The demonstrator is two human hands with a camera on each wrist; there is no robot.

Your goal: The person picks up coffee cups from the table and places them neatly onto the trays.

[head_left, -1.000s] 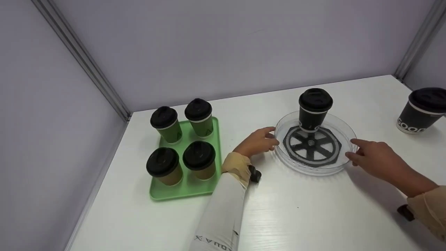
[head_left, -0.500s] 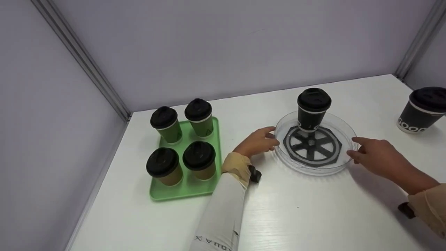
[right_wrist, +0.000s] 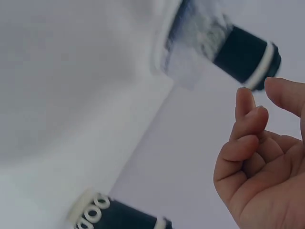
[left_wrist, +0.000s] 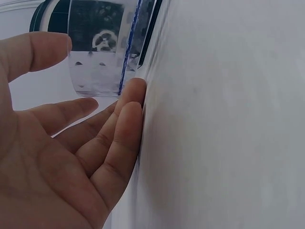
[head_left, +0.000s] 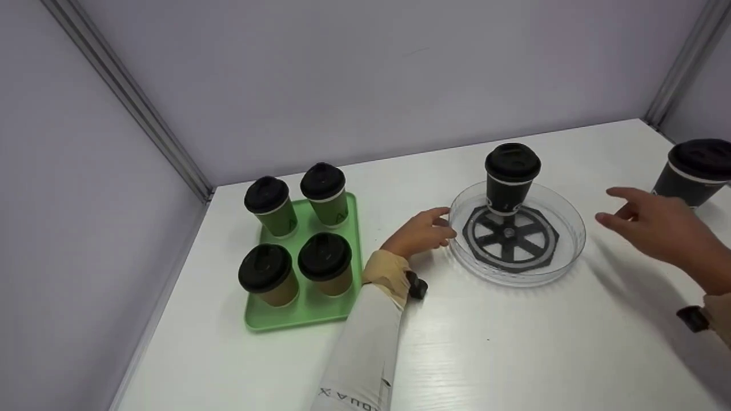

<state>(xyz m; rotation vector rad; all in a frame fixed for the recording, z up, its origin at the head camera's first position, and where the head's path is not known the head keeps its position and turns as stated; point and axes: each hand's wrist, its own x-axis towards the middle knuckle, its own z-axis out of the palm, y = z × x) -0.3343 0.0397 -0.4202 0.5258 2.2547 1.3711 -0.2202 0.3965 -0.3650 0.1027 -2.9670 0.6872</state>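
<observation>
A clear round dish [head_left: 562, 257] with a black spoked wheel shape in its base sits on the white table. Toward its back stands a black lidded paper cup [head_left: 508, 191]. My left hand [head_left: 420, 234] is at the dish's left side; in the left wrist view the thumb reaches its clear wall [left_wrist: 95, 71] and the lower fingers lie along the tabletop. Off the dish's right side, my right hand [head_left: 662, 225] hovers with loosely bent fingers, holding nothing. It partly hides a second black lidded cup [head_left: 697, 177], whose white lettering shows in the right wrist view.
On the left, a green tray [head_left: 311, 314] bears two green lidded cups [head_left: 330, 210] at the back and two brown ones [head_left: 334, 284] in front. A pale wall [head_left: 365, 85] rises behind the table [head_left: 457, 354], with metal posts at both corners.
My right hand has come away from the dish's right side and moved right and up, toward the black cup at the far right. The left hand stays at the dish.
</observation>
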